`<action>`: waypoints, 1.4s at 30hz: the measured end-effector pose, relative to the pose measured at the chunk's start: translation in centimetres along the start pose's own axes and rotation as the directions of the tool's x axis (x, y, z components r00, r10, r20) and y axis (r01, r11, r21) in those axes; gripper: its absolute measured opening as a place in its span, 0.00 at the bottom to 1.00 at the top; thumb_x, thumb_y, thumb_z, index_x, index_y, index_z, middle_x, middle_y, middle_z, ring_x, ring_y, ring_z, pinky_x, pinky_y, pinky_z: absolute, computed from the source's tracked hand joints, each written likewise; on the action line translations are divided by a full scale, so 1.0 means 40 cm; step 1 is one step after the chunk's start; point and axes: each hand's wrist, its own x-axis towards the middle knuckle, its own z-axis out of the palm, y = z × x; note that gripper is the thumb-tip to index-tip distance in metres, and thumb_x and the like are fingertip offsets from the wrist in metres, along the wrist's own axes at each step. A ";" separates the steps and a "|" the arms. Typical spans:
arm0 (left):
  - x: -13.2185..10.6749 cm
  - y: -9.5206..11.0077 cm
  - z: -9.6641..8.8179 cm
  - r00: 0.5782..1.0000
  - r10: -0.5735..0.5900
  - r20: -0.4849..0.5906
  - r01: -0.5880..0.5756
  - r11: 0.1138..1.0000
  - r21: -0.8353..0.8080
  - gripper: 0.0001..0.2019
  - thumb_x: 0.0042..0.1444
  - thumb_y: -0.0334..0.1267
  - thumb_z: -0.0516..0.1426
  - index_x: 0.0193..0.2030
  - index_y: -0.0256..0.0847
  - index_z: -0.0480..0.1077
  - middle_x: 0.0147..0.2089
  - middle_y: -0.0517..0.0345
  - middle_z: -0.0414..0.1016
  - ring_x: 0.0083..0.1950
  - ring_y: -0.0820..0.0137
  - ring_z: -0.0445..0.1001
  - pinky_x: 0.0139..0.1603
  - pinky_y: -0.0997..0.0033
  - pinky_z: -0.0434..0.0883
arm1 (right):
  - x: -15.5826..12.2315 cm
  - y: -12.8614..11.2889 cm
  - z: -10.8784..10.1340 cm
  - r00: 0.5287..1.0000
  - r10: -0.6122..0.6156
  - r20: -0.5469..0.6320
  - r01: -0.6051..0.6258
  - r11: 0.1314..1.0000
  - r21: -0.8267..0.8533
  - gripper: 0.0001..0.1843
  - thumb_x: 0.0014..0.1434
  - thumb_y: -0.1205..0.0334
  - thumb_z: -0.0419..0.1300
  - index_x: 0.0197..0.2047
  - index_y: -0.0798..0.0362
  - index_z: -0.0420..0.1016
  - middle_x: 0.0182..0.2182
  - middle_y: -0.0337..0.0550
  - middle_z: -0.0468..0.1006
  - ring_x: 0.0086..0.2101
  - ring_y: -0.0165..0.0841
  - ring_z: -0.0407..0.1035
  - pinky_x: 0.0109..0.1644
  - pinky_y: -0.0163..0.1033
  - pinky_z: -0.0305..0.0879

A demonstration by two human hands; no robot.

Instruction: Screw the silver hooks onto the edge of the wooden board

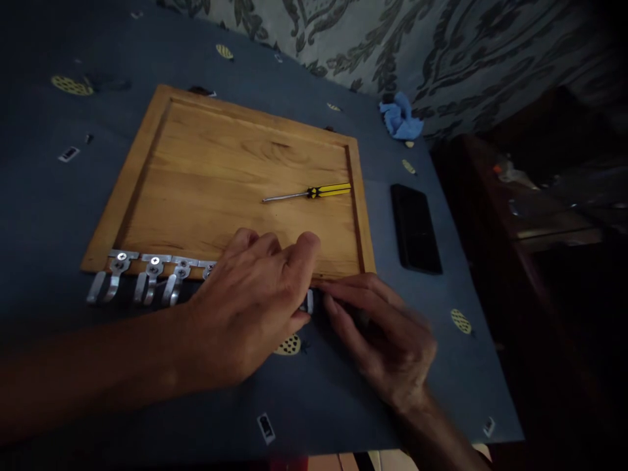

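A framed wooden board (226, 176) lies on the table, with a metal hook rail (156, 260) along its near edge. Silver hooks stick out from the rail toward me, and screw heads show on the left ones. My left hand (250, 307) is closed over the right part of the rail, its fingers curled and hiding several hooks. Close beside it, my right hand (377, 327) pinches at the board's near right edge; whatever lies between thumb and fingers is hidden. A screwdriver (309, 192) with a yellow and black handle rests on the board, beyond both hands.
To the board's right lies a black phone-like object (416, 227). A crumpled blue cloth (401, 116) sits at the table's far right, near the patterned wall (353, 39). The dark blue tablecloth (196, 418) has pineapple prints. Dark furniture (530, 216) stands past the right edge.
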 end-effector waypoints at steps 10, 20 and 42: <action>0.011 0.000 0.001 0.998 -0.039 0.049 0.038 0.999 0.027 0.21 0.57 0.35 0.63 0.52 0.40 0.59 0.46 0.51 0.80 0.48 0.52 0.77 0.48 0.54 0.66 | -0.019 -0.046 -0.011 0.969 -0.196 0.151 0.236 0.914 -0.330 0.12 0.70 0.63 0.56 0.50 0.55 0.78 0.47 0.53 0.76 0.42 0.37 0.75 0.41 0.42 0.77; 0.013 0.001 0.000 0.998 -0.036 0.051 0.036 0.999 0.010 0.23 0.55 0.37 0.66 0.51 0.38 0.60 0.43 0.52 0.79 0.47 0.52 0.76 0.47 0.55 0.65 | 0.003 -0.065 0.006 0.936 -0.165 0.312 0.306 0.820 -0.483 0.27 0.71 0.44 0.51 0.51 0.59 0.77 0.65 0.65 0.63 0.63 0.52 0.61 0.63 0.59 0.66; 0.019 0.007 -0.013 0.983 -0.085 0.160 0.075 0.995 0.065 0.26 0.57 0.42 0.67 0.56 0.38 0.60 0.50 0.51 0.79 0.52 0.49 0.77 0.52 0.51 0.66 | -0.122 -0.074 0.013 0.984 -0.152 0.095 0.173 0.940 -0.293 0.07 0.69 0.67 0.60 0.46 0.57 0.79 0.29 0.43 0.77 0.28 0.30 0.70 0.30 0.36 0.70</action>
